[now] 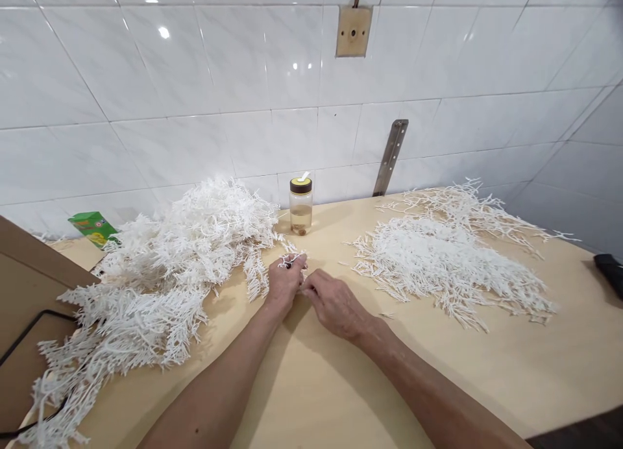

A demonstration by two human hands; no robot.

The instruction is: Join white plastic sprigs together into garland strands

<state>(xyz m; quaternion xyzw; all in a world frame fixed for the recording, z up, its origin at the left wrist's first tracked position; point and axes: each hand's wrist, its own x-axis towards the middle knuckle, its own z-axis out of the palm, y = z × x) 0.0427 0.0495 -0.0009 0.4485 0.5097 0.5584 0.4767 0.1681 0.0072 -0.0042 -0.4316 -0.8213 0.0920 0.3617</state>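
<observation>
My left hand [285, 281] is closed around a white branched plastic sprig [291, 259], whose tips stick out above the fingers. Close beside it, my right hand [335, 304] is pinched at the sprig's lower end, where the fingers hide most of the detail. To the left rises a large tangled heap of white branched sprigs [195, 241], its edge near my left hand. On the right lies a flatter pile of small white sprig pieces [438, 261], with longer, barer white stems [462, 206] behind it.
A clear bottle [300, 214] with a dark lid stands near the tiled wall. Behind the left heap is a green packet [94, 227]. A brown box [34, 306] borders the table's left side, a metal bracket [390, 157] leans at the wall, and a black object [608, 274] sits far right.
</observation>
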